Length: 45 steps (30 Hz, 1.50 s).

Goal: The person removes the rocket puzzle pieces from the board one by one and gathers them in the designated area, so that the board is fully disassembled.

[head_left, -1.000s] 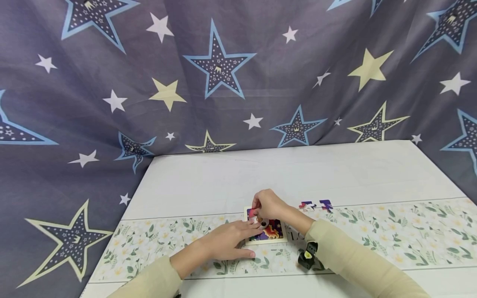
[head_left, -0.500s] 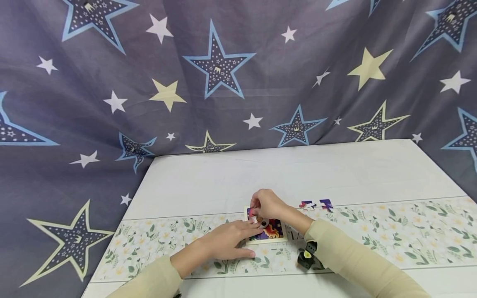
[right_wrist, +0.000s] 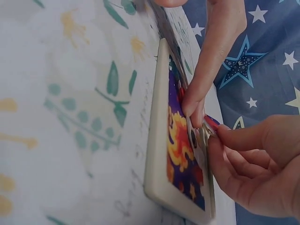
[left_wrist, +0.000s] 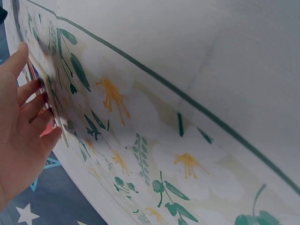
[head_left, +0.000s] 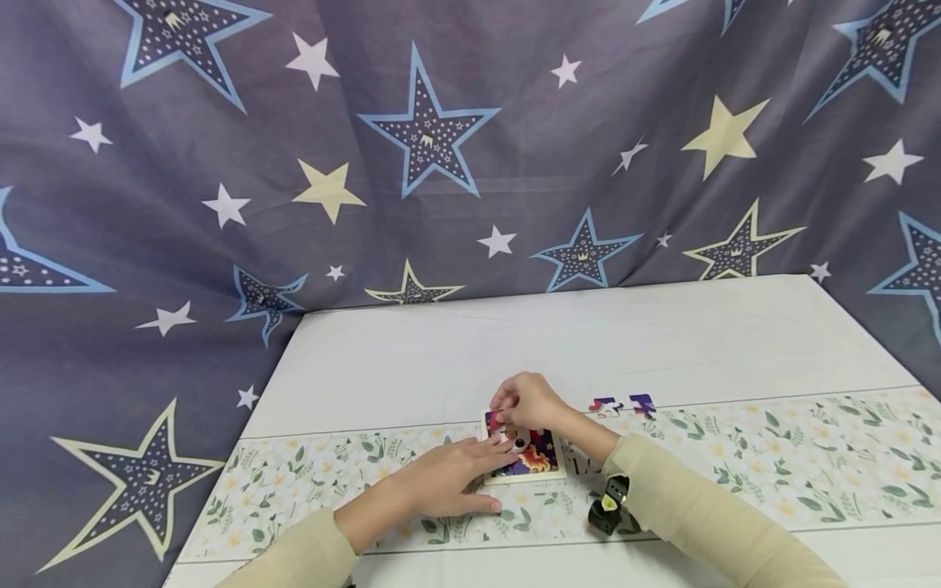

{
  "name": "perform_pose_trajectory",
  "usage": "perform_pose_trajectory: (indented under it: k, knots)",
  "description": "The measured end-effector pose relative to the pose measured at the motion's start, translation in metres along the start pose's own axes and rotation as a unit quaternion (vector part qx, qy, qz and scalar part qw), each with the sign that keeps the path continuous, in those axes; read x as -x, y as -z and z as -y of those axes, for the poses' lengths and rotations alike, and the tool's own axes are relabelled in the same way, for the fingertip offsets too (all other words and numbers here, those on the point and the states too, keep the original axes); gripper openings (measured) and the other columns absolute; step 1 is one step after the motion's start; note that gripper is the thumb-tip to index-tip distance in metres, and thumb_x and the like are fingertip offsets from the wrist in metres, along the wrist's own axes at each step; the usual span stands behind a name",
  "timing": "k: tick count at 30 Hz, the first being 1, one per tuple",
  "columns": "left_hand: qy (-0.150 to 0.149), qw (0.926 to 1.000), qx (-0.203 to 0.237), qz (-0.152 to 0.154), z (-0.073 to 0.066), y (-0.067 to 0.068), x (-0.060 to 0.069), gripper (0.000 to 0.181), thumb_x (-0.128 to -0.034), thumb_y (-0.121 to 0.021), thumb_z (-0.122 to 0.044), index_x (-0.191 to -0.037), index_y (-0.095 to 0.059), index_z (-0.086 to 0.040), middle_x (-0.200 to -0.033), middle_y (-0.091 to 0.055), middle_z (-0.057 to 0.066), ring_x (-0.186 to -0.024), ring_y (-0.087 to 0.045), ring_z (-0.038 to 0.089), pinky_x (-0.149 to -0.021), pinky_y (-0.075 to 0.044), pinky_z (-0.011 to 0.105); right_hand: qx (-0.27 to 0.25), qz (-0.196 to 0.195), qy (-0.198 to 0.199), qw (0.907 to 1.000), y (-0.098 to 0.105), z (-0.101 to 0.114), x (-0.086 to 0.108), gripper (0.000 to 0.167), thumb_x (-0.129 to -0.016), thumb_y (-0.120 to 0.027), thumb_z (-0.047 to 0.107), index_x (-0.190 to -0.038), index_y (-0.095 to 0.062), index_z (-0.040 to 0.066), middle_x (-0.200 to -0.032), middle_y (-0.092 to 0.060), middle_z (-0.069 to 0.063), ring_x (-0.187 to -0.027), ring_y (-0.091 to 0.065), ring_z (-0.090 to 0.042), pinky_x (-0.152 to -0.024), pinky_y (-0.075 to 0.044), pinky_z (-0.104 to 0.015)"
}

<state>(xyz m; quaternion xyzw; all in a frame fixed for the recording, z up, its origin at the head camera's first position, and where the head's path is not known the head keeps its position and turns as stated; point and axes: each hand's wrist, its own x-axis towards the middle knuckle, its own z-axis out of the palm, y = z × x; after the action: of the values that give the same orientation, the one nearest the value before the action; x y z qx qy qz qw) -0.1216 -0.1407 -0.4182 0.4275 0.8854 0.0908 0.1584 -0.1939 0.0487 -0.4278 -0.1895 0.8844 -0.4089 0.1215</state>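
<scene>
A starry curtain (head_left: 456, 233) backs the surface (head_left: 559, 343). Well inside its left edge, the left hand (head_left: 450, 480) rests straight fingers on a puzzle (head_left: 535, 454); the right hand (head_left: 531, 402) pinches a piece (right_wrist: 212, 123) at the puzzle's far-left corner.

The head view looks forward and down from above; both close wrist views share the puzzle tray (right_wrist: 157, 126).

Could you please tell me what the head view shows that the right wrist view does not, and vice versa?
Only the head view: loose purple-and-red jigsaw pieces, the beige sleeves and the black device at the right wrist.

Only the right wrist view, plainly: the thick side of the cream rectangular puzzle tray, and a tilted purple-and-red piece pinched by the right hand.

Both: the tray, both hands, the white floral tablecloth and the grey-blue star-print curtain.
</scene>
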Motion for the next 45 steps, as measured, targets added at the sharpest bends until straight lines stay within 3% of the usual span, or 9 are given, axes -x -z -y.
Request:
perform_pose_trajectory:
  k: [8, 18, 29, 36, 45]
  knots:
    - [0.008, 1.0000, -0.002, 0.006, 0.001, -0.001, -0.001, 0.064, -0.0944, -0.051, -0.053, -0.150, -0.035, -0.024, -0.157, -0.032, -0.004, -0.146, -0.033, 0.021, -0.117, -0.034, 0.045, -0.059, -0.030, -0.071, 0.9953, 0.003, -0.003, 0.000, 0.004, -0.080, -0.075, 0.003, -0.083, -0.075, 0.005, -0.070, -0.071, -0.004, -0.056, -0.063, -0.010, -0.051, -0.053, -0.021]
    - [0.009, 0.9999, -0.006, 0.006, 0.002, -0.001, -0.002, 0.065, -0.0942, -0.050, -0.054, -0.150, -0.035, -0.025, -0.157, -0.032, -0.004, -0.146, -0.033, 0.019, -0.118, -0.033, 0.044, -0.030, -0.076, -0.064, 0.9946, 0.021, -0.017, 0.003, 0.005, -0.080, -0.076, 0.009, -0.084, -0.076, 0.007, -0.072, -0.072, -0.003, -0.059, -0.059, -0.008, -0.056, -0.047, -0.020]
    - [0.015, 0.9998, 0.008, 0.013, 0.001, -0.001, -0.002, 0.065, -0.0942, -0.050, -0.054, -0.151, -0.033, -0.026, -0.158, -0.031, -0.006, -0.146, -0.032, 0.020, -0.116, -0.034, 0.046, -0.069, -0.073, -0.105, 0.9894, 0.037, -0.039, 0.017, 0.006, -0.081, -0.074, 0.005, -0.087, -0.074, 0.002, -0.074, -0.071, -0.007, -0.059, -0.066, -0.010, -0.057, -0.058, -0.024]
    - [0.013, 0.9998, 0.007, 0.012, 0.001, -0.001, -0.002, 0.065, -0.0943, -0.050, -0.054, -0.151, -0.033, -0.027, -0.158, -0.030, -0.005, -0.146, -0.032, 0.020, -0.116, -0.035, 0.045, -0.072, -0.066, -0.135, 0.9860, 0.046, -0.045, 0.021, 0.008, -0.081, -0.074, 0.006, -0.088, -0.073, 0.003, -0.077, -0.071, -0.008, -0.061, -0.066, -0.012, -0.058, -0.058, -0.024]
    - [0.013, 0.9999, 0.005, 0.007, 0.001, -0.001, -0.001, 0.064, -0.0942, -0.050, -0.054, -0.150, -0.034, -0.027, -0.158, -0.032, -0.004, -0.146, -0.034, 0.020, -0.116, -0.036, 0.045, -0.053, -0.063, -0.133, 0.9877, 0.056, -0.052, 0.026, 0.011, -0.081, -0.074, 0.006, -0.091, -0.072, 0.000, -0.077, -0.071, -0.009, -0.060, -0.066, -0.011, -0.059, -0.057, -0.025]
